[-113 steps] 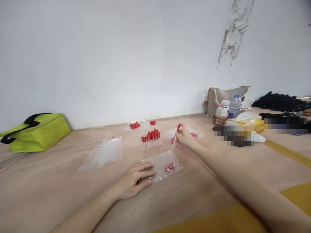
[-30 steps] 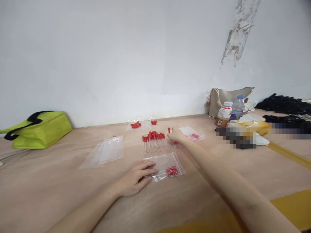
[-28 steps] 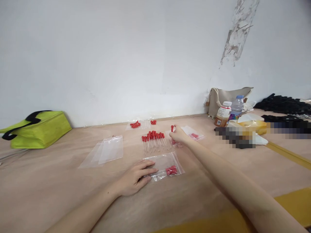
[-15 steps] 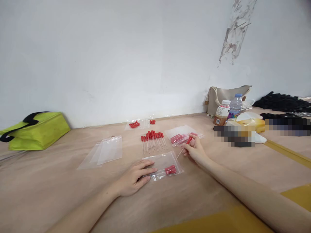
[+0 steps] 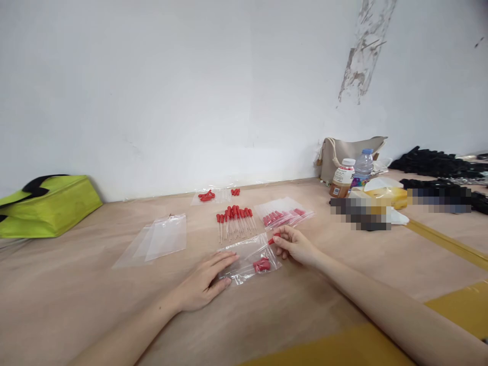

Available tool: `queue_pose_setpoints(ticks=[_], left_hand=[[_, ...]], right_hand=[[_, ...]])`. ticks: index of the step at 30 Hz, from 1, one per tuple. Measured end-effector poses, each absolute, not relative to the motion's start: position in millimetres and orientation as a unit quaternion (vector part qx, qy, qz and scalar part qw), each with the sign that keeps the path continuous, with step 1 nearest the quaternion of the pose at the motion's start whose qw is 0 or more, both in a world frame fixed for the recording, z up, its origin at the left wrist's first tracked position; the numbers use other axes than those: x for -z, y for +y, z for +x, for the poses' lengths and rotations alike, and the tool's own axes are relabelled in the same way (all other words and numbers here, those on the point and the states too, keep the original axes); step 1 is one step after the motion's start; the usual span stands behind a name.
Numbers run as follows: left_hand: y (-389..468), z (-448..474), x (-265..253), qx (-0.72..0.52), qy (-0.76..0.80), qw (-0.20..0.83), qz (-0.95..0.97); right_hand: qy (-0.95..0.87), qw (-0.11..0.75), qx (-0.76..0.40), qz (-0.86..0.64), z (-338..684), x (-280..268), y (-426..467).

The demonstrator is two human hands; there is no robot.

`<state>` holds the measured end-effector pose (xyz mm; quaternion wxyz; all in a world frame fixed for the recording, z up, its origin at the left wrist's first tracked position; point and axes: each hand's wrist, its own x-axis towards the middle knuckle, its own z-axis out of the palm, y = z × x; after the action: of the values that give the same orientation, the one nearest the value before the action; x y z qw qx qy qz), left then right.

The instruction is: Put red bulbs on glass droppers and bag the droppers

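Note:
My left hand [image 5: 202, 280] rests with its fingers spread over the left edge of a clear zip bag [image 5: 244, 253], holding nothing. Inside that bag, near its lower right, lie several red rubber bulbs [image 5: 262, 265]. My right hand [image 5: 295, 245] pinches a dropper [image 5: 272, 240] by its red bulb at the bag's right end. The dropper's thin tube points left across the bag; I cannot tell exactly how far it is inside. Just beyond, several red-topped droppers [image 5: 235, 218] lie side by side. To their right is another clear bag [image 5: 285, 208] with several red-topped pieces in it.
Flat clear bags [image 5: 165, 236] overlap at the left. Small bags of red bulbs [image 5: 207, 195] lie by the wall. A lime-green bag [image 5: 57, 206] stands far left. At the right are a brown drink bottle [image 5: 342, 179], a water bottle [image 5: 365, 162] and a beige bag [image 5: 348, 147].
My right hand has moved left and a little down, bringing the dropper from above the far bag to the near bag's right end. My left hand stays on the near bag. The view shifts slightly.

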<state>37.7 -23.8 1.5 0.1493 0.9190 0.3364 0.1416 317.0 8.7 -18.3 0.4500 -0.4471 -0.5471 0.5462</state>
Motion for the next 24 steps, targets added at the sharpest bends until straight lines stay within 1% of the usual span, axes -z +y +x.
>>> queue_pose_setpoints(ticks=[3, 7, 12, 14, 16, 18, 20, 21, 24], left_hand=[[-23.4, 38.4, -1.8, -0.143, 0.333, 0.144, 0.921], [-22.4, 39.4, -1.5, -0.136, 0.330, 0.137, 0.924], [-22.3, 38.7, -1.4, -0.138, 0.327, 0.137, 0.925], [-22.2, 38.1, -1.2, -0.135, 0.325, 0.139, 0.926], [-21.9, 37.6, -0.9, -0.129, 0.324, 0.140, 0.927], [-21.7, 37.3, -0.7, -0.126, 0.324, 0.140, 0.927], [-21.8, 37.2, -0.6, -0.122, 0.327, 0.138, 0.927], [-21.9, 37.2, -0.6, -0.120, 0.329, 0.137, 0.927], [-22.8, 37.3, -0.7, -0.114, 0.334, 0.135, 0.926]], right_hand=[[-0.574, 0.420, -0.536, -0.455, 318.0, 16.6, 9.1], [-0.594, 0.405, -0.531, -0.449, 311.4, 16.2, 7.3], [-0.643, 0.324, -0.519, -0.461, 312.6, 12.9, 3.6], [-0.648, 0.324, -0.500, -0.474, 317.1, 10.3, 8.2], [-0.656, 0.355, -0.439, -0.501, 319.9, 6.2, 19.0], [-0.676, 0.379, -0.342, -0.531, 317.9, 0.2, 35.4], [-0.693, 0.369, -0.254, -0.564, 309.8, -6.8, 54.9], [-0.693, 0.349, -0.228, -0.588, 303.7, -10.0, 64.9], [-0.672, 0.327, -0.215, -0.629, 282.3, -16.2, 92.5]])
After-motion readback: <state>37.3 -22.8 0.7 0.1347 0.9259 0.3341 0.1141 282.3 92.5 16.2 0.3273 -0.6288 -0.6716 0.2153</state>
